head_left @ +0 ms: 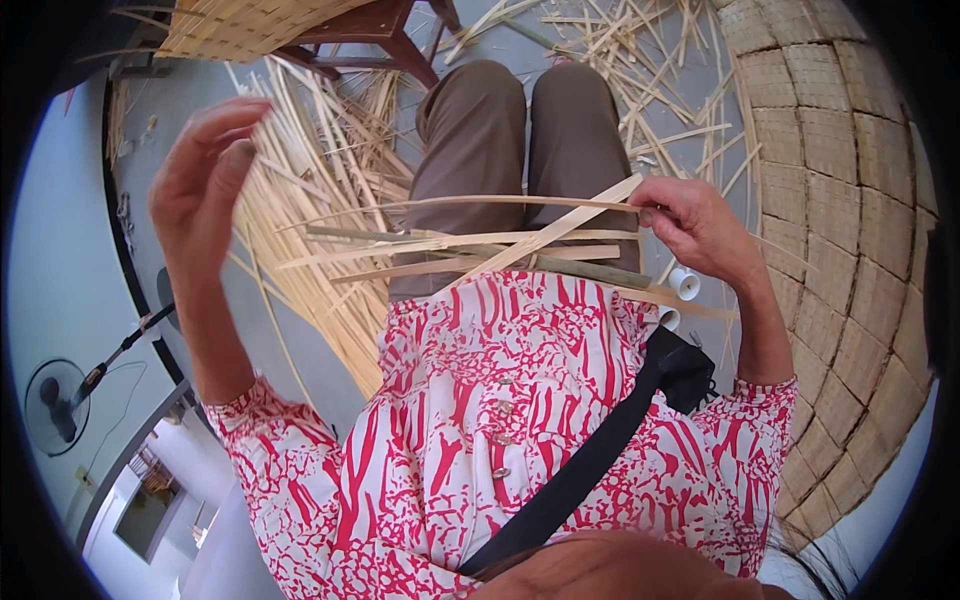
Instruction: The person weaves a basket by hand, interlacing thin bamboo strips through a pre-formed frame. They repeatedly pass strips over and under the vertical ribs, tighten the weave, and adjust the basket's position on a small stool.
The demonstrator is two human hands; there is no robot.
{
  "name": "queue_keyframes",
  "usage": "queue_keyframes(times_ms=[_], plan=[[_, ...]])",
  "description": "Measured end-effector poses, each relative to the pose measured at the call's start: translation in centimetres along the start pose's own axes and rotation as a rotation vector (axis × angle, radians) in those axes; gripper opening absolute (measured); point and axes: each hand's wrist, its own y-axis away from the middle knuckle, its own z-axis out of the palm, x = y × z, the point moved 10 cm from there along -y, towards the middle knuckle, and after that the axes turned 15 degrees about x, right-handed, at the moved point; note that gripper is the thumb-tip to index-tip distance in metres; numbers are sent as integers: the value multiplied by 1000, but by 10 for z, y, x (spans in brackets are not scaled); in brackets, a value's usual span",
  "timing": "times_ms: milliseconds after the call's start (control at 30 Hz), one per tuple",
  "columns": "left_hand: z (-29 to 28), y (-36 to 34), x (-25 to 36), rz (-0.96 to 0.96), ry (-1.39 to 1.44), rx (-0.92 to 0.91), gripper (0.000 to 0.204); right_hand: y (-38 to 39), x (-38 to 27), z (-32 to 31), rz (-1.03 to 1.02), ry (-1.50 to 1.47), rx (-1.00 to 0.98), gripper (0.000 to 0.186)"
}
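Note:
My right hand [700, 222] pinches one end of a thin bamboo strip [470, 200] between thumb and fingers. The strip reaches leftward above my thighs. Raised at the left, apart from the strip, my left hand [208, 172] has bent fingers with a gap to the thumb, and nothing shows in it. Across my lap lie several more bamboo strips [430, 244], some pale and some greenish. A broader flat strip [565, 225] crosses them diagonally, its upper end close to my right fingertips.
Long loose strips [300, 210] pile up on the floor at the left, with scattered offcuts [650, 50] at the far right. Stacked woven panels [830, 200] line the right side. A wooden stool [370, 25] and woven piece [240, 35] stand far left. A fan [60, 405] is left.

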Motion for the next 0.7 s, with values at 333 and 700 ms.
queue_keyframes(times_ms=[333,700], plan=[[202,74,200,903,226,-575,24,16,-14,10,-77,75,25,10],[233,60,174,774,202,-702,40,25,-59,4,-137,-29,6,21]])
